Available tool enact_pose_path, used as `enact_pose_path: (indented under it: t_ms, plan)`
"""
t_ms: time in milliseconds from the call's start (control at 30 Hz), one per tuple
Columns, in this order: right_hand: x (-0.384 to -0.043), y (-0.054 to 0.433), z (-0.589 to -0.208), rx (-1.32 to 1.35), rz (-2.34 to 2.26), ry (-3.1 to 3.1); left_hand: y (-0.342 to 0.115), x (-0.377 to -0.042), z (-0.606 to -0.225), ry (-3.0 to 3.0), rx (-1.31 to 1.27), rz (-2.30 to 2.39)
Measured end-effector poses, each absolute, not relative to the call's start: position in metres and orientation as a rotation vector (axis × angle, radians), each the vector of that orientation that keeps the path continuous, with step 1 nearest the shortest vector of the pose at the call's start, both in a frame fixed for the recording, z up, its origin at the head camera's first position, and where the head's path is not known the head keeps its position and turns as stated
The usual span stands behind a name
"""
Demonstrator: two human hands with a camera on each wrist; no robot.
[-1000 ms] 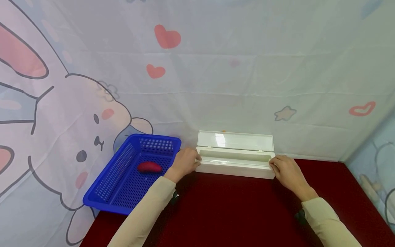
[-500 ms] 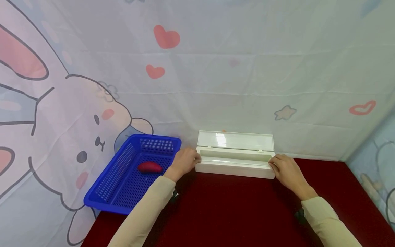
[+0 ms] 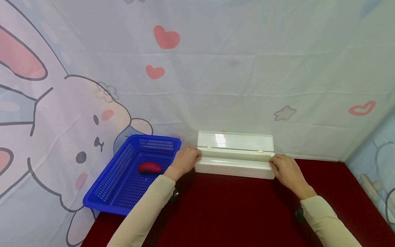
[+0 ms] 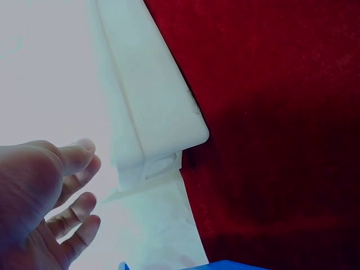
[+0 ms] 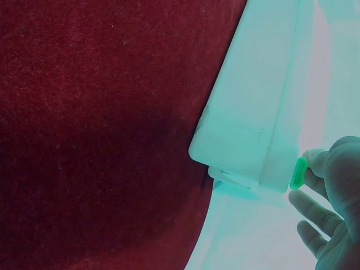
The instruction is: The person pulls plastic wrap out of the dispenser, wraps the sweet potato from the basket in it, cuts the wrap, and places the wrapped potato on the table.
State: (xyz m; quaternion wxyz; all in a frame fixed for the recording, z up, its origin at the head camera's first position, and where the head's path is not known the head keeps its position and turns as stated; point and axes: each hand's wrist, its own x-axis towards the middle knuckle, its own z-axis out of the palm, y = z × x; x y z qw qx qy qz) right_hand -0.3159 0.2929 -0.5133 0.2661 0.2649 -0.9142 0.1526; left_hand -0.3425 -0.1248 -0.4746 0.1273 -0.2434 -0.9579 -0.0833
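The white box (image 3: 234,169), long and narrow, lies right of centre in the lower half of the head view, on the dark red tabletop (image 3: 231,206). Fingers of the left hand (image 3: 184,159) are positioned at its left end; fingers of the right hand (image 3: 286,171) are positioned at its right end. The right thumb and index finger pinch a small green piece (image 5: 299,172) beside the box corner. The left thumb and index finger are close together; whether they grasp anything cannot be determined.

The right wrist view shows the green piece distinctly, at lower right; the head view does not resolve it. The left wrist view shows a recess in the box's end wall, below centre, which the hand hides in the head view.

The lid (image 3: 240,141) is raised at the rear edge of the box. A glossy strip (image 3: 234,162) runs along the box opening. At lower left in the head view, the blue basket (image 3: 108,208) contains one elongated red object (image 3: 149,167).
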Motion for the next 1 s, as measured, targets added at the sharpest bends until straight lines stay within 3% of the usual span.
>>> enact_pose_path:
  t_ms: [1000]
  plan:
    - [-0.310,0.295,-0.504,0.608,0.516,-2.571,-0.128,-0.350,-0.471,-2.546,-0.845,-0.208]
